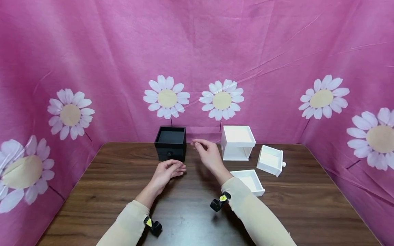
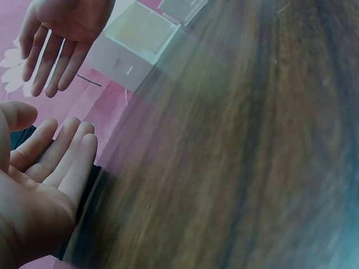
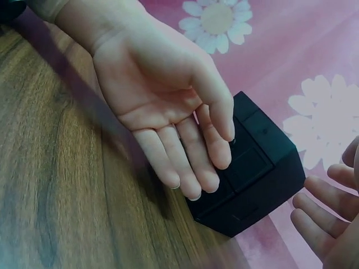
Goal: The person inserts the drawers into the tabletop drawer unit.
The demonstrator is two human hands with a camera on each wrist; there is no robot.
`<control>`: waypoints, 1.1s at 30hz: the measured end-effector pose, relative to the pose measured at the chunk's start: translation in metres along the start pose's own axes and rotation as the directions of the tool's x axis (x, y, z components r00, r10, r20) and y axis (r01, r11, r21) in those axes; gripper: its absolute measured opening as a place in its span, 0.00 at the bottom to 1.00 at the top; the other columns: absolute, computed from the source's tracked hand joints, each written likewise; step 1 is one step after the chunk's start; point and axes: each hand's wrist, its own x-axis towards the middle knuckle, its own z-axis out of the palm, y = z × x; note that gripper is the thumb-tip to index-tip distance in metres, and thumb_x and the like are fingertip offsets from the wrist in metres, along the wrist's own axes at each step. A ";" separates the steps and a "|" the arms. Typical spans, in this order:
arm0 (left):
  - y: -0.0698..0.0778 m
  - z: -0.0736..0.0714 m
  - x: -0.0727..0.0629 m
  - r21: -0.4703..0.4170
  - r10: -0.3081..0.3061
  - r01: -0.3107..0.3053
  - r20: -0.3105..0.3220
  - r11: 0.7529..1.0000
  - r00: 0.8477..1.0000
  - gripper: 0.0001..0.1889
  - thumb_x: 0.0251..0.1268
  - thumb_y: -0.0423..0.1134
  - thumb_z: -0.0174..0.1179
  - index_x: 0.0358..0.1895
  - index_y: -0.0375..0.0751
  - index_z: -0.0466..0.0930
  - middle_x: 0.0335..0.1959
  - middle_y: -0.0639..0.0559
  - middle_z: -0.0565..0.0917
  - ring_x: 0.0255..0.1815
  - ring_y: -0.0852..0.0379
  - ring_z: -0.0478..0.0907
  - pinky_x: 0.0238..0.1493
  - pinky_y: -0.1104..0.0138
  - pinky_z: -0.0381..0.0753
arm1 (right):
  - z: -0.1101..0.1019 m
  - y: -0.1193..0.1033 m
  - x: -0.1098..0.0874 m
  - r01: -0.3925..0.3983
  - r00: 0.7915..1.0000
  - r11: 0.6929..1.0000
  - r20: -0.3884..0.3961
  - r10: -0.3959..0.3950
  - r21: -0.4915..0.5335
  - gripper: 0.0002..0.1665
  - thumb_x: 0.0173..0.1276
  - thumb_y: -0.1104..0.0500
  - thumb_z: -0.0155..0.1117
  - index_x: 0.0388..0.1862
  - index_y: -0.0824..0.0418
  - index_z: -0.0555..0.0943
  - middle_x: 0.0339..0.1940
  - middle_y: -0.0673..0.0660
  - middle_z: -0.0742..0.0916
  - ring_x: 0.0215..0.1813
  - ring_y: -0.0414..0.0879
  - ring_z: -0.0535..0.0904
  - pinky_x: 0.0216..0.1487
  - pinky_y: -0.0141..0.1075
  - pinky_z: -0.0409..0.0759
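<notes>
A black box with a round knob on its front drawer stands at the back of the table, left of centre. My left hand hovers just in front of its lower front, empty, fingers relaxed. To the right of the box, my right hand is raised with loosely bent fingers and holds nothing. Both palms face inward in the wrist views, where the right hand overlaps the black box. Beyond the right hand stands a white box with an open front.
A white drawer with a knob lies right of the white box. Another white drawer is nearer, partly hidden by the right forearm. Pink cloth with daisies hangs behind and beside the brown wooden table.
</notes>
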 end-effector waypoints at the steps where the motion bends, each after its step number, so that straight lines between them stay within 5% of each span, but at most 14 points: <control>1: 0.000 0.001 0.000 -0.003 0.001 -0.001 0.005 1.000 1.000 0.19 0.85 0.35 0.56 0.61 0.18 0.78 0.58 0.25 0.87 0.52 0.50 0.92 0.59 0.60 0.93 | -0.002 -0.001 -0.001 -0.002 1.000 1.000 -0.002 0.002 -0.002 0.16 0.83 0.64 0.59 0.58 0.70 0.88 0.53 0.66 0.93 0.58 0.63 0.91 0.65 0.50 0.90; 14: 0.002 0.016 0.006 0.039 0.037 -0.039 0.056 0.998 0.998 0.18 0.84 0.36 0.57 0.61 0.22 0.80 0.58 0.29 0.88 0.57 0.43 0.91 0.62 0.56 0.92 | -0.028 -0.001 -0.014 -0.050 0.999 0.998 0.016 0.049 0.037 0.16 0.83 0.66 0.58 0.61 0.73 0.86 0.56 0.73 0.91 0.59 0.65 0.90 0.68 0.59 0.87; 25: 0.003 0.029 0.009 0.021 0.047 -0.048 0.054 0.999 0.997 0.18 0.84 0.35 0.57 0.62 0.20 0.79 0.58 0.27 0.87 0.63 0.33 0.86 0.63 0.55 0.91 | -0.049 -0.002 -0.020 -0.047 0.999 0.999 -0.013 0.048 0.026 0.16 0.82 0.67 0.59 0.61 0.73 0.85 0.57 0.74 0.90 0.57 0.62 0.91 0.62 0.42 0.92; 30: 0.003 0.034 0.012 0.023 0.053 -0.054 0.064 0.998 0.997 0.18 0.83 0.34 0.58 0.62 0.20 0.80 0.59 0.28 0.87 0.64 0.33 0.86 0.66 0.53 0.90 | -0.059 -0.001 -0.025 -0.047 0.999 0.998 -0.017 0.048 0.032 0.16 0.82 0.67 0.59 0.61 0.74 0.85 0.56 0.74 0.90 0.54 0.51 0.92 0.57 0.29 0.91; 33: 0.004 0.037 0.012 0.028 0.061 -0.063 0.070 0.998 0.996 0.17 0.84 0.34 0.57 0.62 0.21 0.79 0.59 0.28 0.88 0.63 0.35 0.87 0.67 0.52 0.90 | -0.065 -0.001 -0.029 -0.041 0.999 0.999 -0.012 0.042 0.032 0.16 0.82 0.68 0.59 0.61 0.76 0.84 0.56 0.74 0.90 0.51 0.42 0.92 0.57 0.29 0.91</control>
